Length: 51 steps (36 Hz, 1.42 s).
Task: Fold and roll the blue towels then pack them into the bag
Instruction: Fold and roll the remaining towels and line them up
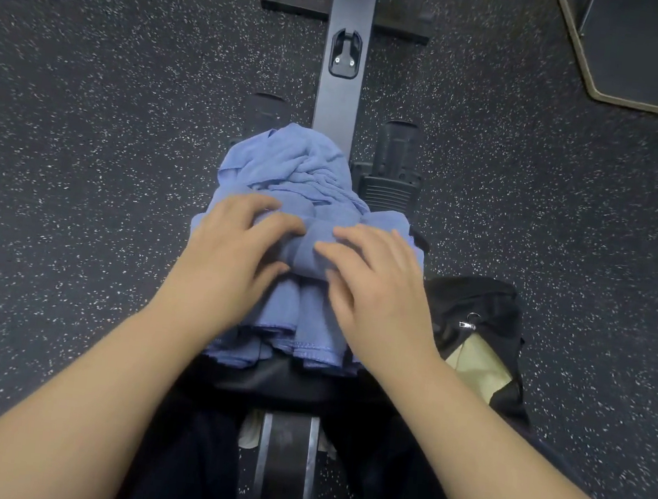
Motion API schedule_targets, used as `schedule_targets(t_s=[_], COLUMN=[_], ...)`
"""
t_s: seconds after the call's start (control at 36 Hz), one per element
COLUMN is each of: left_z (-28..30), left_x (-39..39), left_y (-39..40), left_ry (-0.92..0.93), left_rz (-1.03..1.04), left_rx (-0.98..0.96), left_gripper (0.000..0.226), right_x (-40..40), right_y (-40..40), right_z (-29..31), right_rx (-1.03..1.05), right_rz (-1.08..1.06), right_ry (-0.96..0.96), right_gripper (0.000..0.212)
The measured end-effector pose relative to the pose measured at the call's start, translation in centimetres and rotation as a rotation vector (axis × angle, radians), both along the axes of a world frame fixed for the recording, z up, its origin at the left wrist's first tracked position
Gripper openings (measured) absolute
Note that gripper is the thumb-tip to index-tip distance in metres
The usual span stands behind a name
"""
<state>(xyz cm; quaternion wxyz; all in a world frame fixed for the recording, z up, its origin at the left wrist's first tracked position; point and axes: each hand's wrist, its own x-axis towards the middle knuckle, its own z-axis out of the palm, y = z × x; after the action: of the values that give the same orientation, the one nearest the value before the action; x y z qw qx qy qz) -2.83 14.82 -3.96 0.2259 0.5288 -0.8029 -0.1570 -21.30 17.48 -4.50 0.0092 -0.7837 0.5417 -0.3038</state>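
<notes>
A blue towel [303, 320] lies on a black seat [284, 379] in front of me, its near end hanging flat and its middle gathered into a thick roll [311, 247]. My left hand [232, 254] and my right hand [376, 287] both lie on top of that roll, fingers curved over it side by side. A second blue towel [296, 163] sits crumpled just beyond the roll. A black bag [476, 307] with a silver zip pull lies on the floor to the right, open, showing a tan lining [478, 365].
A dark metal rail [339, 86] runs away from me down the middle, with black footrests [394, 166] beside it. Speckled dark rubber floor [101, 182] lies on both sides. Dark platforms with pale edges [624, 90] stand at the far corners.
</notes>
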Motion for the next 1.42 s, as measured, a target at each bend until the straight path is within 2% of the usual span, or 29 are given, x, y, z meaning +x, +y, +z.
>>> schedule_targets(t_s=[0.11, 0.25, 0.33, 0.39, 0.53, 0.67, 0.75, 0.92, 1.14, 1.28, 1.42], left_z=[-0.3, -0.2, 0.2, 0.5, 1.7, 1.0, 0.5, -0.1, -1.2, -1.6, -1.1], left_x=[-0.2, -0.2, -0.3, -0.2, 0.1, 1.4, 1.8, 1.6, 1.9, 2.6, 2.6], left_y=[0.2, 0.7, 1.4, 1.7, 2.6, 2.7, 2.3, 2.0, 1.1, 0.5, 0.2], left_ry=[0.035, 0.092, 0.157, 0.184, 0.227, 0.207, 0.236, 0.441, 0.523, 0.535, 0.541], left_rz=[0.071, 0.101, 0.187, 0.249, 0.353, 0.262, 0.256, 0.262, 0.280, 0.302, 0.340], left_rx=[0.003, 0.081, 0.158, 0.176, 0.144, 0.268, 0.321, 0.438, 0.504, 0.544, 0.533], left_gripper=[0.051, 0.061, 0.073, 0.074, 0.047, 0.032, 0.038, 0.044, 0.083, 0.085, 0.076], right_x=[0.1, 0.4, 0.5, 0.6, 0.7, 2.1, 3.3, 5.1, 6.8, 7.0, 7.1], right_y=[-0.4, -1.1, -1.3, -1.3, -1.2, -0.9, -0.7, -0.2, -0.1, -0.3, -0.3], right_z=[-0.1, 0.6, 0.7, 1.0, 1.6, 2.4, 2.9, 3.6, 4.0, 4.1, 4.2], right_rx=[0.076, 0.114, 0.131, 0.137, 0.214, 0.292, 0.332, 0.384, 0.488, 0.513, 0.553], right_rz=[-0.011, -0.040, -0.041, -0.038, -0.028, -0.063, -0.088, -0.164, -0.172, -0.136, -0.081], right_ry=[0.068, 0.099, 0.113, 0.122, 0.127, 0.078, 0.056, 0.090, -0.050, -0.133, -0.239], right_gripper=[0.046, 0.046, 0.047, 0.046, 0.041, 0.032, 0.030, 0.036, 0.043, 0.045, 0.045])
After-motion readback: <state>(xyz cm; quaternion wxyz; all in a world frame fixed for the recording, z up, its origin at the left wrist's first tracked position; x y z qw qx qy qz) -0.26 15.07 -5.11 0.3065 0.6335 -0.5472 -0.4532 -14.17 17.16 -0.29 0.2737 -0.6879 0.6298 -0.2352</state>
